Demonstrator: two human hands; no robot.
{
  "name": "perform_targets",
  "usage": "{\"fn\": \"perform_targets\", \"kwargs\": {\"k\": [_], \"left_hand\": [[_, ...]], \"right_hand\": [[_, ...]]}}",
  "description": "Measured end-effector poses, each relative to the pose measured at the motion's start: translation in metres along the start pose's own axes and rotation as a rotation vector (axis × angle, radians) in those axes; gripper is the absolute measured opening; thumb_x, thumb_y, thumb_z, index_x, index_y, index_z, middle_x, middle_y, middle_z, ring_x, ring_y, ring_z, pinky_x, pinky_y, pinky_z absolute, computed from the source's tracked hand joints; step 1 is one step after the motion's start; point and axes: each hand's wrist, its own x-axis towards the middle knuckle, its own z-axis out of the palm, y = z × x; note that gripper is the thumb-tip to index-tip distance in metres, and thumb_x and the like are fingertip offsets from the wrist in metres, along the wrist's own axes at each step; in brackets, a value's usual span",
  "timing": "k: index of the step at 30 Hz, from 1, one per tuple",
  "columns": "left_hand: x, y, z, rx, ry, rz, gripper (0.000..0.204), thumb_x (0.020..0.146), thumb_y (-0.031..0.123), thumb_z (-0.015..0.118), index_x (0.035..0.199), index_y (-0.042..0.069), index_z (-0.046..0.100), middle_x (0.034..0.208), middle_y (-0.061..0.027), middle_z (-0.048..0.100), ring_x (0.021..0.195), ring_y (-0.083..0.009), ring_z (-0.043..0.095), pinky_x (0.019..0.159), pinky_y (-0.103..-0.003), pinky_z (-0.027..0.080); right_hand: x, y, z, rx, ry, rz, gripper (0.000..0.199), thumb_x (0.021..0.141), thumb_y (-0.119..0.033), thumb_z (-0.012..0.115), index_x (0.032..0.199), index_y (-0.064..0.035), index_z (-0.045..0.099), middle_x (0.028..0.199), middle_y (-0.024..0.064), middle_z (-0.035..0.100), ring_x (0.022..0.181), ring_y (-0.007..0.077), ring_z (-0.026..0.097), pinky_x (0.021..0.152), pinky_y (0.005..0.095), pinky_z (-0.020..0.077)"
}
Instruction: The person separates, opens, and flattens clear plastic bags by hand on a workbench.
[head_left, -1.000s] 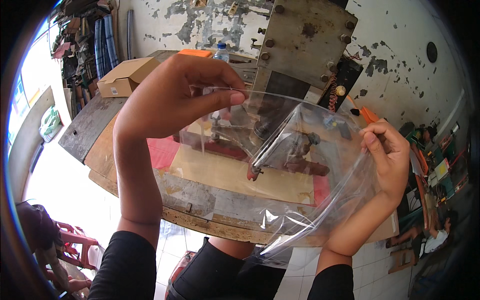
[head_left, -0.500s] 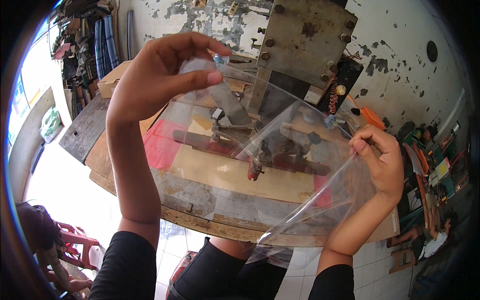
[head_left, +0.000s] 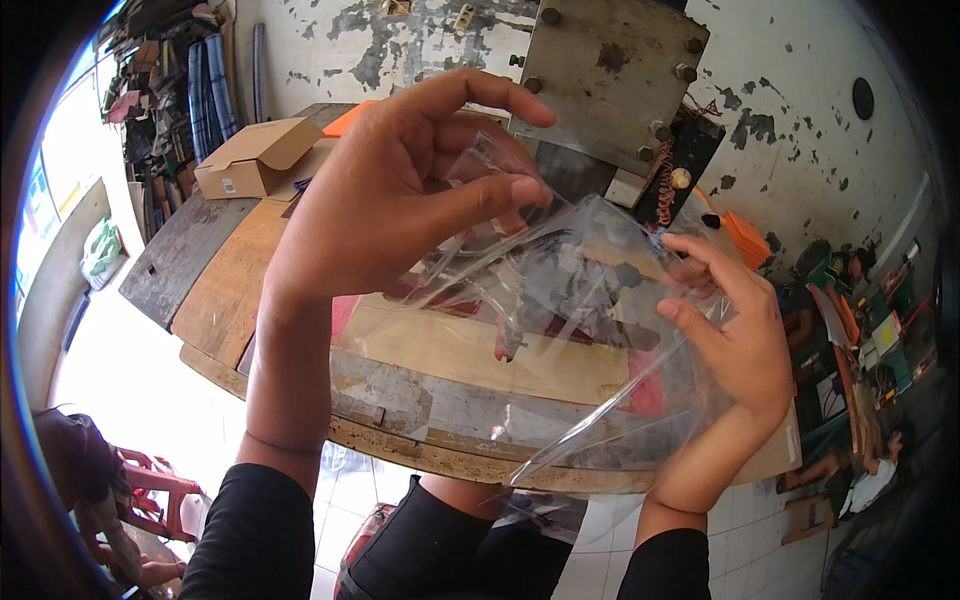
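Peeling white wall behind a worn wooden counter (head_left: pixel 215 300); brown cardboard box (head_left: pixel 255 155) at its far left corner. Left hand (head_left: pixel 390 200) pinches the clear crinkled plastic bag (head_left: pixel 560 330) at its top, right hand (head_left: pixel 735 335) grasps its right edge, bag held above the counter's near edge.

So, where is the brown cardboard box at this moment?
In the head view, the cardboard box lies at the upper left, on the far left end of the wooden workbench, left of the raised left hand.
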Motion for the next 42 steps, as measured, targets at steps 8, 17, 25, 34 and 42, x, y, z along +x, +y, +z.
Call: {"fn": "perform_targets", "kwargs": {"k": [8,17,25,34,42], "left_hand": [[0.001,0.003,0.003,0.124,0.072,-0.007,0.038,0.096,0.008,0.077,0.130,0.003,0.059,0.099,-0.0093,0.081,0.083,-0.0105,0.076,0.060,-0.020,0.049],[0.002,0.001,0.001,0.127,0.196,-0.035,0.046,0.087,0.005,0.086,0.124,0.001,0.060,0.094,-0.0086,0.078,0.079,-0.0085,0.073,0.058,-0.019,0.051],[0.003,-0.003,0.002,0.338,0.258,0.051,0.042,0.086,0.006,0.088,0.119,0.001,0.063,0.085,-0.0016,0.070,0.067,-0.0030,0.063,0.053,-0.019,0.045],[0.006,-0.005,-0.016,0.283,0.295,-0.010,0.029,0.095,0.016,0.082,0.115,0.003,0.066,0.080,0.0035,0.067,0.061,0.0013,0.054,0.049,-0.018,0.036],[0.006,-0.004,-0.020,0.261,0.294,0.020,0.025,0.096,0.021,0.081,0.110,0.002,0.071,0.079,0.0011,0.072,0.070,0.0006,0.063,0.061,-0.017,0.043]], "right_hand": [[-0.002,0.008,-0.012,0.028,-0.073,0.131,0.050,0.081,-0.002,0.083,0.130,-0.0061,0.070,0.089,0.0081,0.071,0.082,0.0158,0.066,0.080,0.0293,0.0518],[-0.001,0.008,-0.013,0.022,-0.098,0.127,0.049,0.081,-0.004,0.084,0.128,-0.0044,0.070,0.088,0.0088,0.071,0.082,0.0165,0.066,0.081,0.0303,0.0522],[-0.001,0.008,-0.013,0.029,-0.095,0.134,0.047,0.081,-0.003,0.084,0.126,-0.0035,0.071,0.089,0.0085,0.072,0.081,0.0159,0.067,0.080,0.0301,0.0522],[-0.004,0.011,-0.021,0.056,-0.069,0.121,0.040,0.080,-0.002,0.085,0.118,-0.0009,0.072,0.083,0.0067,0.071,0.079,0.0128,0.066,0.079,0.0282,0.0517],[-0.006,0.016,-0.024,0.043,-0.058,0.120,0.034,0.082,-0.007,0.086,0.113,-0.0003,0.073,0.083,0.0058,0.071,0.078,0.0120,0.064,0.077,0.0286,0.0504]]}}
